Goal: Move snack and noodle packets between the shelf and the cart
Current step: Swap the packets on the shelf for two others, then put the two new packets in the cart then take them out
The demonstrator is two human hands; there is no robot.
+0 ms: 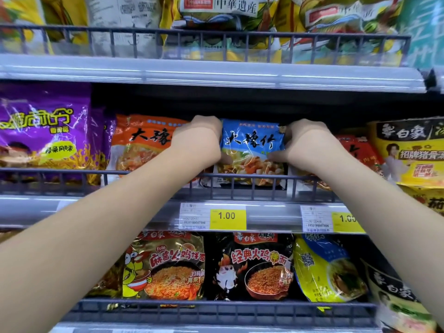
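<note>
You face a shelf (216, 75) of three tiers, each fronted by a dark wire rail (72, 171). On the middle tier, from left edge to right, stand a purple packet (43, 131), an orange packet (144, 145), a blue packet (252, 150), a red packet (360, 152) (mostly hidden) and a yellow packet (413, 155). Two price tags (213, 216) sit on that tier's front edge. On the tier below stand a gold packet (168, 265), a black packet (252, 265) and a yellow-blue packet (329, 267). The top tier holds yellow bags (64, 18), too blurred for you to read.
</note>
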